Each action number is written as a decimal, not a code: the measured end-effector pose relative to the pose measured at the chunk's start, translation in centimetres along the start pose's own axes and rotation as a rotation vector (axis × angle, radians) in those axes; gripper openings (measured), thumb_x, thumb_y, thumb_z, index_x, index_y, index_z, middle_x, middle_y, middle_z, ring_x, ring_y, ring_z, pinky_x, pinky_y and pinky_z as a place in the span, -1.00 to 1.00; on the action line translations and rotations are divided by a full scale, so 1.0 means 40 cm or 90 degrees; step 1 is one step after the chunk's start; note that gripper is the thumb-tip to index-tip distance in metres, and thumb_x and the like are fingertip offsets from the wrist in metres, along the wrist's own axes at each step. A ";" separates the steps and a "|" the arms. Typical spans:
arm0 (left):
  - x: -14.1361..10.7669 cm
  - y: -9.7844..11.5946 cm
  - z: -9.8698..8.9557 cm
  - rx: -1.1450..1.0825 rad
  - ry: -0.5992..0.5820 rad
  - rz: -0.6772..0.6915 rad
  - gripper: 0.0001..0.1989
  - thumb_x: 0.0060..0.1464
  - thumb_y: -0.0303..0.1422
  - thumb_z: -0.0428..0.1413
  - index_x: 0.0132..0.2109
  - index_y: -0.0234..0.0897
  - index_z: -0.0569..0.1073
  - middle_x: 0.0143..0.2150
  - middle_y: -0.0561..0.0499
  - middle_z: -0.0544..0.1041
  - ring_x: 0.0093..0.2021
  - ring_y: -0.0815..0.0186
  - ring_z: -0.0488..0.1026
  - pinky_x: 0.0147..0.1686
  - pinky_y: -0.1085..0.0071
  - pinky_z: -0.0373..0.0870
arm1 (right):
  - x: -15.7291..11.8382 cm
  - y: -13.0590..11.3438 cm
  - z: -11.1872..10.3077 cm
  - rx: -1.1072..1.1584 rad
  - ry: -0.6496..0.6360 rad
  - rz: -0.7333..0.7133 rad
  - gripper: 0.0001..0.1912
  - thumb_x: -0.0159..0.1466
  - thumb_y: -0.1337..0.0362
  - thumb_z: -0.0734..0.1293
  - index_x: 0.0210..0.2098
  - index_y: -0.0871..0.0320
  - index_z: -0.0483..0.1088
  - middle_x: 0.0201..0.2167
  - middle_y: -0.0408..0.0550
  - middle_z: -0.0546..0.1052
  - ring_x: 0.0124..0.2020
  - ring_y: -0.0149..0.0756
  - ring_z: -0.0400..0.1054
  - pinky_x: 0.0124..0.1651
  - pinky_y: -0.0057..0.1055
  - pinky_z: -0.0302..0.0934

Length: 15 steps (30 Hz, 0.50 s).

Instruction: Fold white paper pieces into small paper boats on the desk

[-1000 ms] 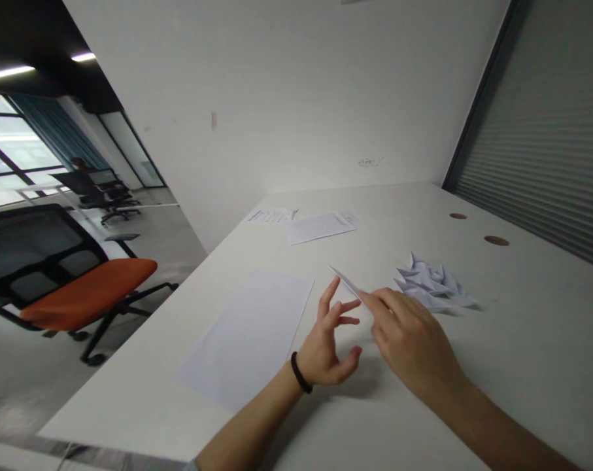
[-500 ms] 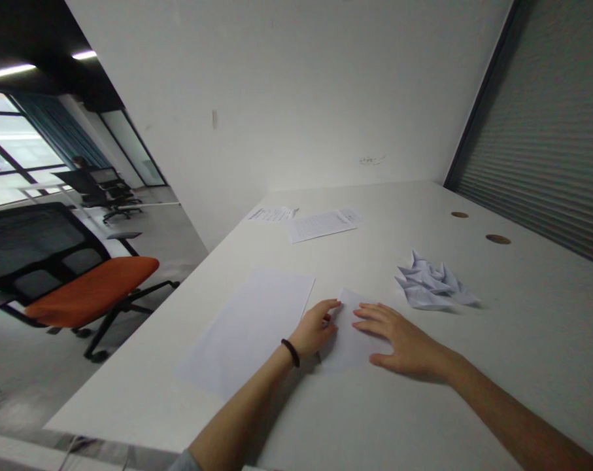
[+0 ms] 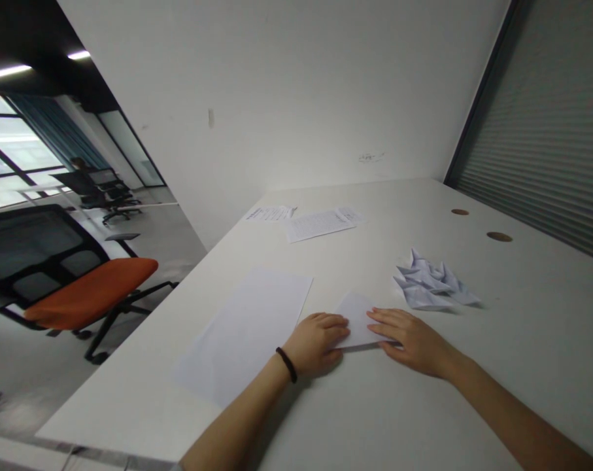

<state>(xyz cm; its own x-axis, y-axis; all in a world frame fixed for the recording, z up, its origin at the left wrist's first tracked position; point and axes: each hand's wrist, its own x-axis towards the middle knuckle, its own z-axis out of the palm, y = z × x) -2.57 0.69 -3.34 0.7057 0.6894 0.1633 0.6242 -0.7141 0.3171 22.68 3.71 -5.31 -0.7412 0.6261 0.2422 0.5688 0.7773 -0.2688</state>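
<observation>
A small white paper [image 3: 357, 320] lies between my hands, its near edge lifted slightly off the white table [image 3: 423, 418]. On its left side, my left hand [image 3: 316, 343] has its fingers over the paper and its thumb at the near edge. My right hand [image 3: 414, 341] touches the right side, fingers stretched across it and thumb by the near edge. Larger white sheets [image 3: 250, 330] lie flat to the left. Beyond my right hand sits a pile of folded white paper pieces [image 3: 428, 284].
Printed sheets [image 3: 320, 224] lie further back, with another printed page [image 3: 271, 213] to their left. Two round holes [image 3: 499, 237] are in the table at the right. An orange office chair [image 3: 95, 291] stands left of the table. A wall borders the back.
The small paper's near edge has moved away from me and now stands slightly raised. My left hand has turned and shifted slightly nearer; my right hand has moved slightly right.
</observation>
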 end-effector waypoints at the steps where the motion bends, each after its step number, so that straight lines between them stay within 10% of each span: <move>1: 0.001 -0.004 -0.003 -0.001 0.005 -0.018 -0.69 0.00 -0.38 0.05 -0.05 -0.22 0.39 0.02 -0.05 0.39 -0.01 0.23 0.31 0.01 0.29 0.18 | -0.001 0.001 -0.005 0.014 0.001 0.006 -0.63 0.15 0.33 0.22 -0.04 0.09 0.36 0.06 -0.02 0.34 0.09 -0.21 0.18 0.12 -0.19 0.05; 15: 0.001 -0.036 -0.006 -0.080 0.107 -0.399 -0.70 0.06 -0.21 0.00 -0.46 -0.32 0.46 -0.44 -0.04 0.47 -0.40 0.29 0.37 -0.41 0.46 0.19 | -0.004 0.039 -0.010 0.190 0.114 0.344 -0.76 0.13 0.09 0.22 -0.41 0.12 0.39 -0.47 -0.11 0.50 -0.44 -0.25 0.35 -0.38 -0.38 0.19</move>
<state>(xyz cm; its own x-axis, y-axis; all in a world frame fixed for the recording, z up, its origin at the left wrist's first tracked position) -3.52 1.77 -3.56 0.1530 0.9868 0.0533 0.8489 -0.1588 0.5042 23.84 4.87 -5.39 -0.2930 0.9451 0.1447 0.7022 0.3154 -0.6383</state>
